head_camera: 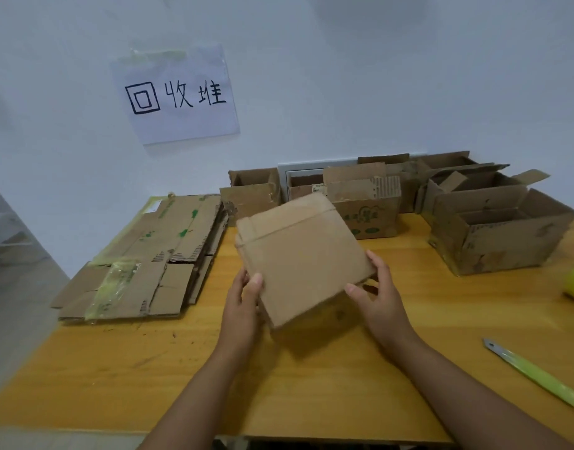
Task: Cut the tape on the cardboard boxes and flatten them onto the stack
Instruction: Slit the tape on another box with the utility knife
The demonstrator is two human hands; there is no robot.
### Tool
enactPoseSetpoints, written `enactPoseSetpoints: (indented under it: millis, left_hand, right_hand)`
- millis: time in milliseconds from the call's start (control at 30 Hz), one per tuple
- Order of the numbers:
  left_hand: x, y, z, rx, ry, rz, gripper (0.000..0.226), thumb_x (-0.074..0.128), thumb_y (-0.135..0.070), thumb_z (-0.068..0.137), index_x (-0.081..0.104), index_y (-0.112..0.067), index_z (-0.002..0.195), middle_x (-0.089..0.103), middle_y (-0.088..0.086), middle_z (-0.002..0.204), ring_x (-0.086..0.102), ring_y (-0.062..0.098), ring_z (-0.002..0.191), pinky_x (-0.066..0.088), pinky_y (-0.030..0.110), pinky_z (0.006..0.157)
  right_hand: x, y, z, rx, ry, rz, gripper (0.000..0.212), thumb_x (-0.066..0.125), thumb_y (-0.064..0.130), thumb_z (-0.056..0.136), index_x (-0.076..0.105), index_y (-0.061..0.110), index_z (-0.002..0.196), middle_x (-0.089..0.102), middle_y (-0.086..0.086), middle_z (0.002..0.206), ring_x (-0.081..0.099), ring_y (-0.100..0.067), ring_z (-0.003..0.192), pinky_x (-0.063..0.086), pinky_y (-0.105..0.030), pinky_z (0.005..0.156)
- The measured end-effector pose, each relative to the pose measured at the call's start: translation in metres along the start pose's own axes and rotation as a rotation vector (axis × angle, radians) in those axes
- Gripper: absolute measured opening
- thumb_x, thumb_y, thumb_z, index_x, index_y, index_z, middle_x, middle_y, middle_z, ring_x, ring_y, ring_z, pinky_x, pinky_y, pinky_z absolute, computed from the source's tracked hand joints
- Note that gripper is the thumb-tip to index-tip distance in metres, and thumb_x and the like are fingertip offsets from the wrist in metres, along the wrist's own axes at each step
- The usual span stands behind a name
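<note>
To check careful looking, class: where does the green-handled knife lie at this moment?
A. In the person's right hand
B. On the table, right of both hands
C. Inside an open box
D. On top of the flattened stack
B: the knife rests on the table, right of the right hand and left hand, which grip the box.

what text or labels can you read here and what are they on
"回收堆": handwritten on the paper sign taped to the wall.
Green print on the box behind the held box: too blurred to read.
White label on a back box: too small to read.
Green marks on the flattened stack: unreadable.
</note>
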State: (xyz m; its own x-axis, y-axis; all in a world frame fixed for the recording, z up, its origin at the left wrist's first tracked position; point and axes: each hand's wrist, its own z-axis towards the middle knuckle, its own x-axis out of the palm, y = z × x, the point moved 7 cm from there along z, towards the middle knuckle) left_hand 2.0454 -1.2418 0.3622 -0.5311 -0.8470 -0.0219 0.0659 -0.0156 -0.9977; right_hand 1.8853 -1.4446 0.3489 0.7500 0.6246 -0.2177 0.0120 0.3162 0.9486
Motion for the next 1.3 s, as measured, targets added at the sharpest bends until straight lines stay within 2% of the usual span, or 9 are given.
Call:
enactPoseSetpoints:
  millis: [133, 267, 400, 500, 667, 767, 867, 1067, 1300]
  left_hand:
    - [0.003, 0.004, 0.005, -0.114, -0.138, -0.037, 0.048, 0.037, -0.075, 0.088, 0.051, -0.042, 0.121, 0.064, -0.002, 0.111, 0.065, 0.020, 0.097, 0.053, 0.030, 0.057]
    - [0.021, 0.004, 0.004, -0.139, -0.074, 0.000, 0.035, 0.032, -0.083, 0.081, 0.053, -0.061, 0.098, 0.061, -0.019, 0.108, 0.057, 0.004, 0.103, 0.050, 0.035, 0.083]
    - [0.033, 0.007, -0.008, -0.040, 0.127, 0.200, 0.095, 0.051, -0.090, 0.066, 0.012, -0.058, 0.146, 0.037, -0.025, 0.136, 0.041, 0.001, 0.120, 0.039, 0.022, 0.088]
    - [0.032, 0.007, -0.015, 0.015, 0.087, 0.316, 0.106, 0.063, -0.069, 0.074, -0.014, -0.058, 0.146, 0.030, -0.020, 0.146, 0.036, 0.003, 0.126, 0.040, 0.022, 0.094]
    - [0.032, -0.033, -0.028, 0.478, -0.222, 0.803, 0.098, 0.070, -0.050, 0.082, 0.004, -0.037, 0.154, 0.014, 0.005, 0.161, 0.017, 0.026, 0.146, 0.028, 0.045, 0.110]
    - [0.065, -0.049, -0.032, 0.748, -0.153, 1.183, 0.086, 0.066, -0.053, 0.082, 0.022, -0.031, 0.153, 0.017, 0.008, 0.161, 0.011, 0.030, 0.150, 0.010, 0.048, 0.119]
    - [0.087, -0.042, -0.018, 0.664, 0.003, 1.426, 0.081, 0.062, -0.059, 0.085, 0.020, -0.036, 0.151, 0.016, 0.004, 0.163, 0.007, 0.030, 0.151, -0.006, 0.050, 0.119]
    - [0.101, -0.047, -0.016, 0.631, -0.018, 1.508, 0.062, 0.058, -0.050, 0.091, 0.036, -0.032, 0.146, 0.041, -0.001, 0.151, 0.035, 0.027, 0.138, 0.028, 0.042, 0.110]
    - [0.128, -0.056, -0.049, 0.691, -0.037, 1.433, 0.056, 0.057, -0.048, 0.092, 0.042, -0.032, 0.143, 0.048, -0.002, 0.147, 0.042, 0.025, 0.132, 0.032, 0.041, 0.105]
  right_hand:
    - [-0.013, 0.001, -0.005, -0.057, 0.019, -0.173, 0.082, 0.071, 0.052, 0.081, 0.022, 0.049, 0.146, 0.036, 0.017, 0.145, 0.041, -0.004, 0.126, 0.041, -0.028, 0.098]
    - [-0.015, -0.015, -0.004, -0.017, 0.003, -0.265, 0.077, 0.068, 0.042, 0.089, 0.023, 0.035, 0.151, 0.038, 0.012, 0.146, 0.043, -0.009, 0.129, 0.046, -0.035, 0.103]
    - [-0.012, -0.026, -0.001, 0.000, -0.003, -0.345, 0.069, 0.065, 0.041, 0.091, 0.029, 0.028, 0.149, 0.046, 0.005, 0.143, 0.049, -0.016, 0.126, 0.049, -0.041, 0.100]
    - [-0.013, -0.026, 0.000, 0.002, 0.011, -0.356, 0.069, 0.066, 0.043, 0.090, 0.029, 0.031, 0.147, 0.048, 0.005, 0.142, 0.051, -0.019, 0.126, 0.050, -0.044, 0.097]
    - [-0.025, -0.026, -0.005, 0.070, 0.014, -0.364, 0.090, 0.067, 0.034, 0.092, 0.005, 0.032, 0.157, 0.019, 0.001, 0.162, 0.034, -0.020, 0.142, 0.036, -0.044, 0.114]
    - [-0.039, -0.021, -0.017, -0.015, 0.053, -0.611, 0.074, 0.057, 0.036, 0.097, 0.016, 0.025, 0.157, 0.023, 0.002, 0.161, 0.023, -0.015, 0.146, 0.022, -0.028, 0.115]
    - [-0.065, -0.019, -0.029, -0.032, 0.122, -0.853, 0.067, 0.049, 0.042, 0.098, 0.021, 0.023, 0.156, 0.023, 0.002, 0.162, 0.011, -0.017, 0.150, 0.016, -0.033, 0.119]
    - [-0.143, -0.026, -0.064, 0.107, 0.091, -1.159, 0.062, 0.039, 0.045, 0.100, 0.027, 0.017, 0.154, 0.022, -0.004, 0.162, 0.009, -0.025, 0.151, 0.019, -0.042, 0.119]
    - [-0.191, -0.041, -0.107, 0.257, -0.018, -1.304, 0.038, 0.035, 0.042, 0.100, 0.054, 0.016, 0.120, 0.048, -0.008, 0.124, 0.044, -0.029, 0.113, 0.040, -0.040, 0.089]
